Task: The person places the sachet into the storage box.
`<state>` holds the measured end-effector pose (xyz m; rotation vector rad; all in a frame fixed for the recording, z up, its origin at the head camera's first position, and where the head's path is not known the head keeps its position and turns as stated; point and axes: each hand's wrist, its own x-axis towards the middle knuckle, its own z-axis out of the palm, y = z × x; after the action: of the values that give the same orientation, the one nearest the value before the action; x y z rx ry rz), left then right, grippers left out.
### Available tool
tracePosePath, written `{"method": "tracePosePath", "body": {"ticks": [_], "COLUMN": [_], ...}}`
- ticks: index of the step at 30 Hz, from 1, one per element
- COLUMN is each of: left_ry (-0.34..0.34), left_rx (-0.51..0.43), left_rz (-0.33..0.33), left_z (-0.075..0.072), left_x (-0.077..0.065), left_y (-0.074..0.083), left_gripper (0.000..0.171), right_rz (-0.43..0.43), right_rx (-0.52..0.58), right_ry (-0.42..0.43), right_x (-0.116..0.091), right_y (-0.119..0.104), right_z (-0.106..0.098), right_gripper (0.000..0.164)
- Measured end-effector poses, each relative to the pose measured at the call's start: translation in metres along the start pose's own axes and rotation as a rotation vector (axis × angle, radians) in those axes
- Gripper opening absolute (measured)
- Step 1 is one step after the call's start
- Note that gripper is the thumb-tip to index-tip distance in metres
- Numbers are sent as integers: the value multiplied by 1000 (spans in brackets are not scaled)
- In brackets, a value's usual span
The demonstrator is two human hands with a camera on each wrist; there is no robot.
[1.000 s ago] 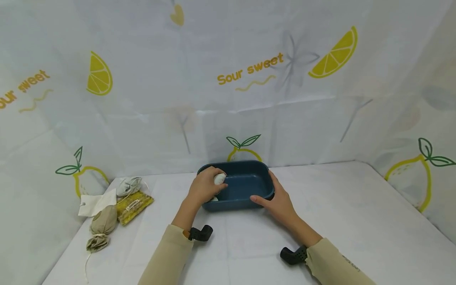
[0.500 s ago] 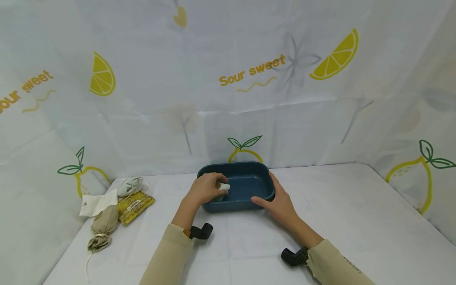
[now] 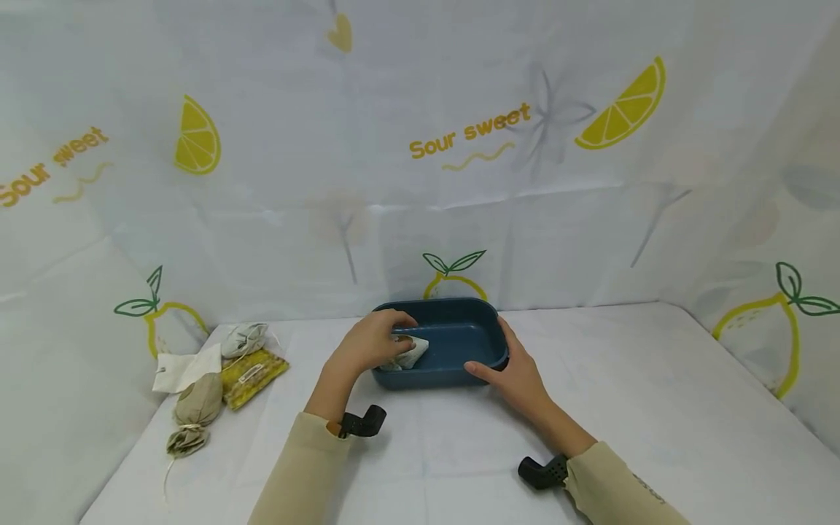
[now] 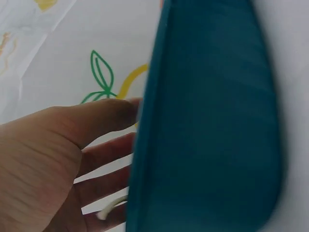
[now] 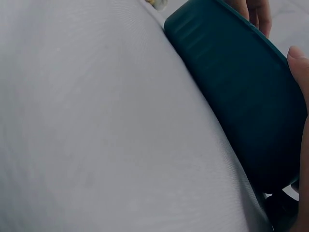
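Note:
A dark blue rectangular basin [image 3: 459, 375] stands near the back of the table. Inside its left end lies a small white pouch [image 3: 415, 353], partly hidden by my left hand [image 3: 370, 341]. That hand reaches over the left rim, its fingers loosely spread at the pouch; the rim hides the fingertips in the left wrist view. A pale curved strip [image 4: 113, 207] shows by the lower fingers there. My right hand [image 3: 518, 375] grips the basin's right end, thumb at the front rim, fingers along the right side.
At the table's left lie a beige tied cloth pouch [image 3: 199, 401], a yellow packet [image 3: 252, 377], a greyish pouch [image 3: 244, 340] and a flat white packet [image 3: 187, 370]. A lemon-printed white sheet [image 3: 315, 255] hangs close behind the basin.
My left hand, earlier pinching the white pouch, has lowered it into the basin's left end and shifted slightly left, fingers loosened. The right hand has stayed on the basin.

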<state>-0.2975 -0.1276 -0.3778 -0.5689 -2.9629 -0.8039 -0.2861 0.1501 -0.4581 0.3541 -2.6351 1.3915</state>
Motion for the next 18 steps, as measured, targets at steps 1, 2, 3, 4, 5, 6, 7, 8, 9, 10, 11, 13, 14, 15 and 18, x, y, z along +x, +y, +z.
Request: {"method": "tracePosePath", "body": {"ticks": [1, 2, 3, 4, 5, 6, 7, 8, 9, 10, 11, 13, 14, 15, 18], "left_ry": [10, 20, 29, 39, 50, 63, 78, 93, 107, 120, 131, 151, 160, 171, 224], "left_rx": [-7, -12, -17, -21, -18, -15, -7, 4, 21, 45, 66, 108, 126, 142, 194], "left_rz": [5, 8, 8, 6, 4, 3, 0, -5, -11, -15, -21, -30, -32, -34, -46], "left_z": [-2, -4, -5, -5, -6, -8, -9, -12, -15, -18, -22, -29, -33, -36, -46], "left_x": [-2, -4, -6, -8, -10, -12, -15, -18, -21, -25, -29, -37, -42, -46, -60], "left_y": [1, 1, 2, 2, 2, 2, 1, 1, -1, -2, -5, -10, -13, -16, -26], "left_gripper": [39, 39, 39, 39, 39, 38, 37, 35, 33, 32, 31, 30, 30, 29, 28], "right_rz": [1, 5, 11, 18, 22, 27, 28, 25, 19, 14, 9, 7, 8, 11, 14], "right_rx": [1, 1, -1, -6, -10, -16, -18, -20, -21, -21, -19, -16, -15, -16, -17], "right_ry": [-2, -5, -6, -9, -10, -12, -10, -8, -7, -9, -12, -19, -21, -23, -26], "right_x": [0, 0, 0, -1, -1, -1, 0, 1, 1, 2, 3, 4, 5, 5, 5], "right_y": [0, 0, 1, 1, 2, 2, 3, 3, 3, 3, 3, 2, 2, 1, -1], "right_z": [1, 1, 1, 1, 1, 0, 0, 0, 0, 0, 0, 1, 1, 1, 1], "right_gripper": [107, 107, 107, 107, 107, 107, 107, 107, 107, 107, 107, 107, 107, 107, 107]}}
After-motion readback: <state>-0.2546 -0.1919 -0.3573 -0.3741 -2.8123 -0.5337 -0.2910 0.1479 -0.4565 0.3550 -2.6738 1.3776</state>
